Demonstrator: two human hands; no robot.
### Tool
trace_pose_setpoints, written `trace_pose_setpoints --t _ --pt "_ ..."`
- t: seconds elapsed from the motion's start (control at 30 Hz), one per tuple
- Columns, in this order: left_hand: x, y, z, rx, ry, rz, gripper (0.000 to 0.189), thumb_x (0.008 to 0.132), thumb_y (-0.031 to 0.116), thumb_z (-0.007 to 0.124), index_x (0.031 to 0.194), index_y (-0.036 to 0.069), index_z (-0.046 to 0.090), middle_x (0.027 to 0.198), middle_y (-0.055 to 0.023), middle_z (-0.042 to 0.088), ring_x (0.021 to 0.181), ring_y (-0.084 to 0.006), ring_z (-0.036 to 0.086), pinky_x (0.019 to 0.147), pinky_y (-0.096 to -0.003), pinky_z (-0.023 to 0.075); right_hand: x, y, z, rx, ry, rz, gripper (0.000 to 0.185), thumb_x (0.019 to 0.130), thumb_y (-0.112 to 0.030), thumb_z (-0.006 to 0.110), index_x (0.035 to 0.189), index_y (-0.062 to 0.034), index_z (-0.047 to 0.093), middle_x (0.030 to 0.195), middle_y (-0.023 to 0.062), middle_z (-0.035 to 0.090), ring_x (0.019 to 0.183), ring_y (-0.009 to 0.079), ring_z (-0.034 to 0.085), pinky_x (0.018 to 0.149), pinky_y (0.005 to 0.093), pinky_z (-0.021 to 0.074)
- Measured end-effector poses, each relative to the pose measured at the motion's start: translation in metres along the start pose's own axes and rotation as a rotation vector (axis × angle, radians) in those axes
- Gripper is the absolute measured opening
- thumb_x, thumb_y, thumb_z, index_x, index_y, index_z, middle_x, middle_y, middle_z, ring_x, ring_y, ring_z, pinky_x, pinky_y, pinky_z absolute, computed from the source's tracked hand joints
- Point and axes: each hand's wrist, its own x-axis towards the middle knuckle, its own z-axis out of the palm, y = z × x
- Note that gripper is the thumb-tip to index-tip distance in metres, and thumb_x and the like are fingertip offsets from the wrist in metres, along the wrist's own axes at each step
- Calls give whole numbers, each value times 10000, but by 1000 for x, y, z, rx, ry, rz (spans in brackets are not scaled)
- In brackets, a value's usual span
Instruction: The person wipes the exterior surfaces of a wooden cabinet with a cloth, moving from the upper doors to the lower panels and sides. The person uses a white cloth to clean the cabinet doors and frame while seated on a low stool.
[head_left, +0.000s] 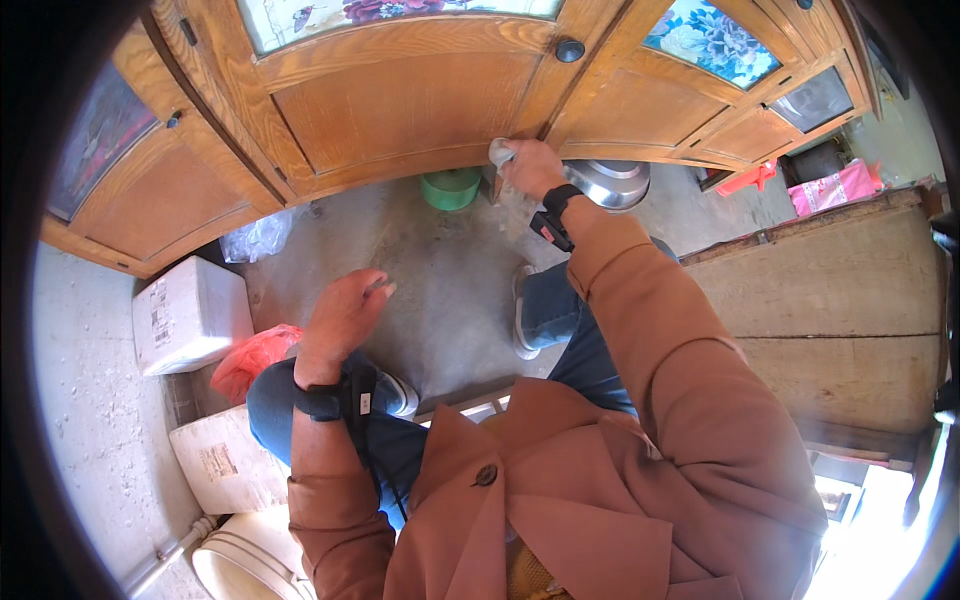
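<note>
My right hand (532, 166) holds a whitish cloth (500, 153) against the lower edge of a wooden cabinet (405, 105), near the joint between two doors. A round dark knob (570, 50) sits on the door above it. My left hand (346, 311) hangs above my left knee, its fingers curled and touching nothing around it; a small dark item may be between thumb and fingers, but I cannot tell what. Beneath the cabinet, a green plastic container (450, 187) and a shiny metal basin (611, 184) stand on either side of the cabinet's leg.
White foam boxes (191, 315), a red plastic bag (255, 360) and a white bucket (247, 562) stand at the left. Clear plastic (257, 236) lies under the cabinet. At the right are a wooden board surface (825, 300) and a pink patterned package (832, 189).
</note>
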Motion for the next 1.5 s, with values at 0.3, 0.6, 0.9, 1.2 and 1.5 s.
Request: trace_pose_setpoints --t 0.3,0.6,0.9,1.2,1.5 --pt "11 3 8 -28 31 34 358 897 303 604 1121 25 617 1020 -202 654 957 -369 613 798 -408 492 -5 -23 -57 912 -487 103 341 824 -271 691 1035 -3 679 933 53 685 858 118 621 758 251 477" --pt "28 30 21 -597 -104 -160 687 896 459 628 1390 32 418 1211 -167 585 897 -226 639 825 -341 497 -61 -76 -88 1417 -697 34 410 920 -231 595 1249 9 551 1114 56 643 989 136 608 852 289 487" --pt "36 45 22 -815 -180 -90 765 876 408 682 1399 -16 319 1214 -143 577 1004 -189 601 849 -323 488 -76 -94 -80 1289 -663 -142 496 924 -65 548 1402 -6 428 1270 68 579 1155 156 541 1002 300 416" --pt "47 40 33 -884 83 -40 399 903 68 648 1277 12 522 1104 -43 638 965 -129 604 854 -309 528 -79 -100 -75 1147 -601 -383 619 895 -55 604 1460 -40 351 1407 71 452 1239 150 461 1042 300 372" --pt "40 40 23 -1023 173 -70 362 964 258 586 1253 41 564 1093 -36 650 962 -131 616 807 -303 541 -81 -99 -72 1268 -628 -205 740 880 -174 680 1473 14 279 1408 149 444 1283 214 437 1075 334 336"
